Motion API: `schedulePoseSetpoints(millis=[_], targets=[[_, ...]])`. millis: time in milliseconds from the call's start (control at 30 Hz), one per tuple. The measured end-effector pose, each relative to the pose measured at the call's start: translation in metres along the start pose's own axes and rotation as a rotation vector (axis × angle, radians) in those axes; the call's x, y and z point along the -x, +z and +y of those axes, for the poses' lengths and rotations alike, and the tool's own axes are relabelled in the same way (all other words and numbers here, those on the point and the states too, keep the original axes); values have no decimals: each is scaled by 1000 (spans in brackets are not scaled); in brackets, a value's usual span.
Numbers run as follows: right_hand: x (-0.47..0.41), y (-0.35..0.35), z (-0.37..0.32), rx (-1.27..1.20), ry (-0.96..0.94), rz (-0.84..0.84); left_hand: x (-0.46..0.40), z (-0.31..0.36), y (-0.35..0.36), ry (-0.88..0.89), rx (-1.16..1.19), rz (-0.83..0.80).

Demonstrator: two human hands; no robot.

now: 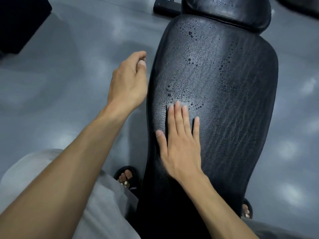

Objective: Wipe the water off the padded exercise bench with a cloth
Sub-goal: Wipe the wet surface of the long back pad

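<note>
A person stands over a long black padded bench (224,118). The right hand (179,144) lies flat on the bench with its fingers straight. Under the fingertips (177,105) is a small grey cloth (185,104). Only the top edge of the cloth peeks out, so the hand is pressing it down, not squeezing it.

The left hand (129,80) hangs in the air just beside the left edge of the bench. Its fingers are loosely curled and it holds nothing.

Lots of water drops (195,62) sit on the bench. Almost all of them are past the cloth, farther away from the person, up toward the head pad (227,11). Some more drops run along the right side. The part of the bench near the person looks dry.

The bench runs long, straight away from the person. So I think the cloth has to slide forward along the bench, away from the body. The right hand is the closer one, since it is already on the cloth. Most of the wiping looks left to do.
</note>
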State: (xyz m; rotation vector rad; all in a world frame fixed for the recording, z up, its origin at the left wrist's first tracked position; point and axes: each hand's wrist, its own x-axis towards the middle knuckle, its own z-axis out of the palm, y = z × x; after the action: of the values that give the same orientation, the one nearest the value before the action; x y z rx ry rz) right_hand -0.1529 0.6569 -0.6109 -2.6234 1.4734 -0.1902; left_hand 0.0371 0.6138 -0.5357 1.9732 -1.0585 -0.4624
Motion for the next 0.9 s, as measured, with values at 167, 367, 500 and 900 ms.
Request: schedulePoseSetpoints(millis=[167, 367, 500, 900], targets=[[-29, -5, -6, 25, -13, 3, -3, 7, -5, 3, 26, 20], [17, 2, -12, 35, -35, -26, -5, -1, -8, 73, -131, -76], [-49, 2, -20, 56, -2, 35, -5, 0, -12, 56, -163, -97], [-12, 5, -28, 65, -53, -6, -9, 3, -9, 32, -252, -206]])
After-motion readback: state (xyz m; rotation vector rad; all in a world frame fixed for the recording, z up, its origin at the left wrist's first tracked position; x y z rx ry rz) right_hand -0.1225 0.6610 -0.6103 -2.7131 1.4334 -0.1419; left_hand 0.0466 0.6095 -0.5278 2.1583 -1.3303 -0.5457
